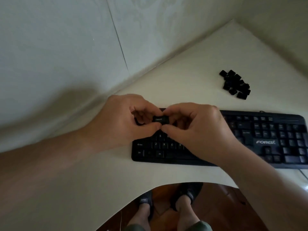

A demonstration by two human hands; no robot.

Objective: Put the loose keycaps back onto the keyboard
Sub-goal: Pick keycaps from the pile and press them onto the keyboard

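Note:
A black keyboard (250, 140) lies across the white table. Over its left end, both hands pinch one wide black keycap (160, 119) with pale lettering. My left hand (123, 120) holds the cap's left side between thumb and forefinger. My right hand (196, 125) holds its right side the same way. The hands hide the upper left rows of the keyboard. A heap of several loose black keycaps (235, 85) sits on the table beyond the keyboard, to the right.
The white table (191, 72) meets pale walls at the back and left. Its curved front edge (150, 185) runs just before the keyboard. Below it are a brown floor and my two feet in dark shoes (168, 199). A thin cable (302, 174) trails at the right.

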